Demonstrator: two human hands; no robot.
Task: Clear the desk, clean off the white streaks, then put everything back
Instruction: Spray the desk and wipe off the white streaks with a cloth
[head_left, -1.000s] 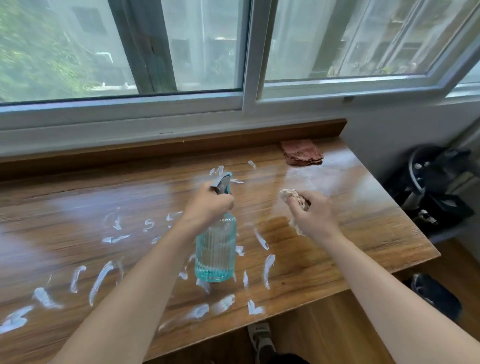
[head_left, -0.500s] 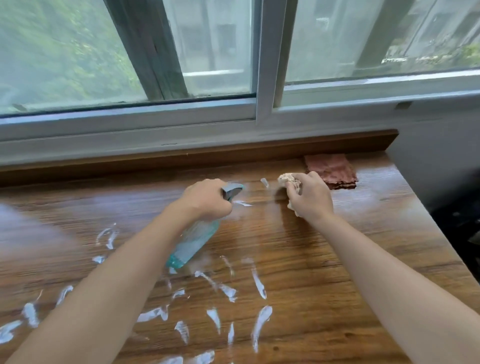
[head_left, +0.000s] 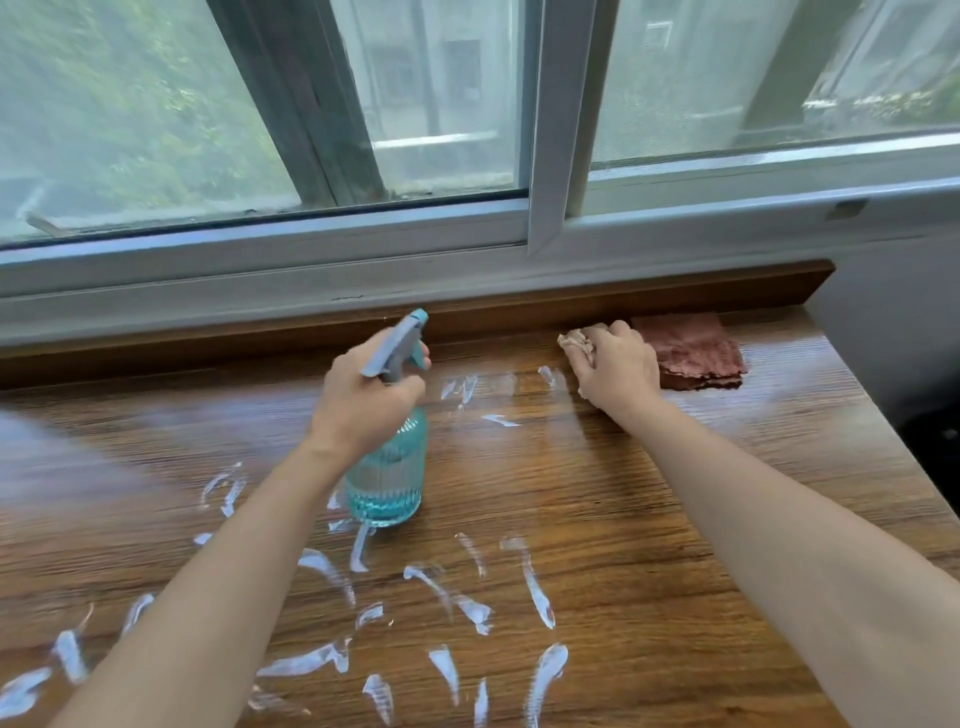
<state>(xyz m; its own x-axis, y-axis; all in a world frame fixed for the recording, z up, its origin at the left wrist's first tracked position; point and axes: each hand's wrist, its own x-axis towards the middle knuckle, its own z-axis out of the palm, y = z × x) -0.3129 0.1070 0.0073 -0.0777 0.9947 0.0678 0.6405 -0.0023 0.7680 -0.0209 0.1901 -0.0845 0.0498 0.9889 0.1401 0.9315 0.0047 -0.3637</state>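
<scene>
Desk (head_left: 675, 519): wooden top under a window (head_left: 415, 104), marked with white streaks (head_left: 535, 587) from the near edge up to the far rail. Densest streaks nearer than both sets of fingers; a few more (head_left: 467, 387) between the two hands.

Left hand (head_left: 363, 400): fingers (head_left: 410, 387) wrapped closed around the neck of a spray bottle (head_left: 387, 473), just under the grey trigger head (head_left: 397, 343). Bottle upright, teal ribbed body below the fingers, base on or just above the desk; contact not discernible.

Right hand (head_left: 618, 371): fingers curled closed over a crumpled pale rag (head_left: 579, 340), pressed to the desk near the far rail. Rag protruding left of the fingertips.

Folded reddish cloth (head_left: 696, 351): flat on the desk, touching the right side of the right hand.
</scene>
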